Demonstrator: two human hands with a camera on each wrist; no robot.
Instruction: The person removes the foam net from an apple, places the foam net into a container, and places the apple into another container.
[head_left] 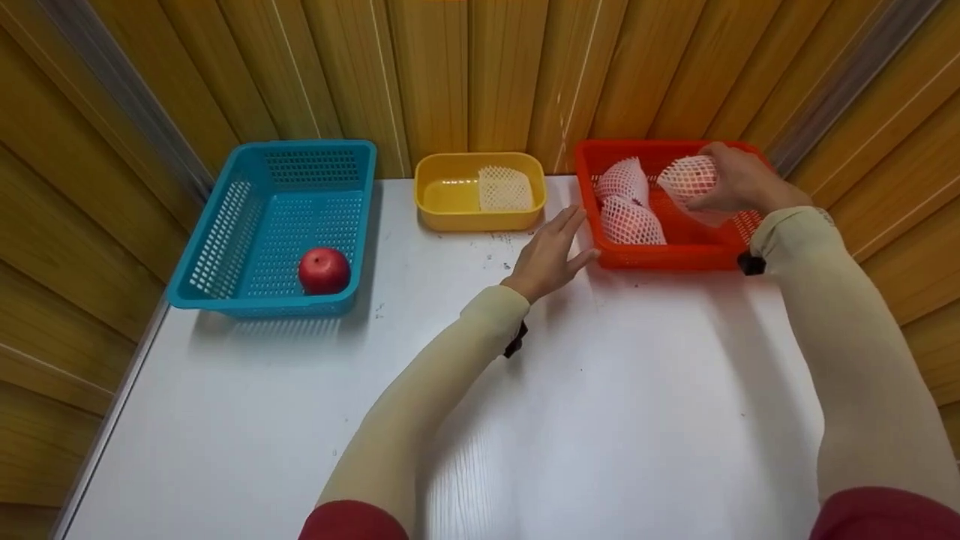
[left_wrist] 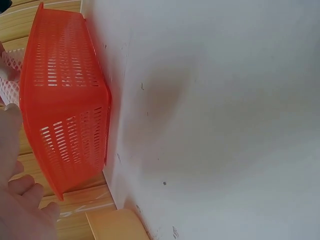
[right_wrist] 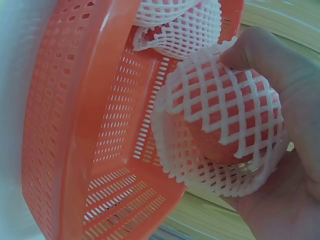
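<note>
Head view: got a netted apple [head_left: 688, 178] in the right hand [head_left: 741, 180], up over the middle-to-right part of the red plastic basket [head_left: 667, 259]. Pretty snug grip, with fingers and thumb curled round the foam net [right_wrist: 250, 110]. Seems held off the basket floor, but can't judge exact height. Would call this the pick-up step. Probably calls next for a steady lift clear of the rim without squashing the fruit, maybe with help from the left hand [head_left: 551, 251]. Nothing in that one: just stretched out by the basket's front left corner, can't tell if touching. As for direction: roundish fruit, so no real long axis. Going by the net, slanted from upper left to lower right in the head view, with the mouth gaping toward lower left in the right wrist view. No stem visible. Also spotting two more netted fruits [head_left: 631, 223] along the basket's left side, a bare red apple [head_left: 324, 271] in the blue basket [head_left: 255, 304], and a loose net [head_left: 504, 189] in the yellow tub [head_left: 480, 221].
</note>
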